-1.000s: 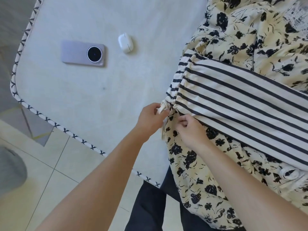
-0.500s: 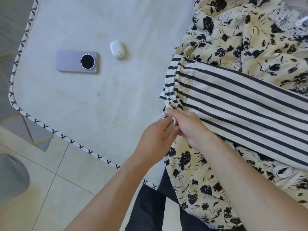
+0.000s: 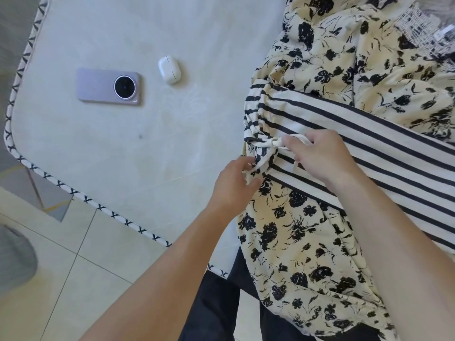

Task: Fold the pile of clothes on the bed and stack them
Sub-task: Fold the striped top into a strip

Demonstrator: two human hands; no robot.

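Both hands work the white drawstring (image 3: 269,146) at the gathered waistband of the striped garment (image 3: 357,134), which lies across the floral garment (image 3: 302,237) on the bed (image 3: 147,143). Left hand (image 3: 234,183) pinches the cord's lower end; right hand (image 3: 322,156) grips its loop.

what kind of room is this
Most likely a bedroom at home: a bed with a pale cover and trimmed edge, loose clothes such as a floral dress and striped garment piled on it, and a phone left beside them, over a tiled floor.
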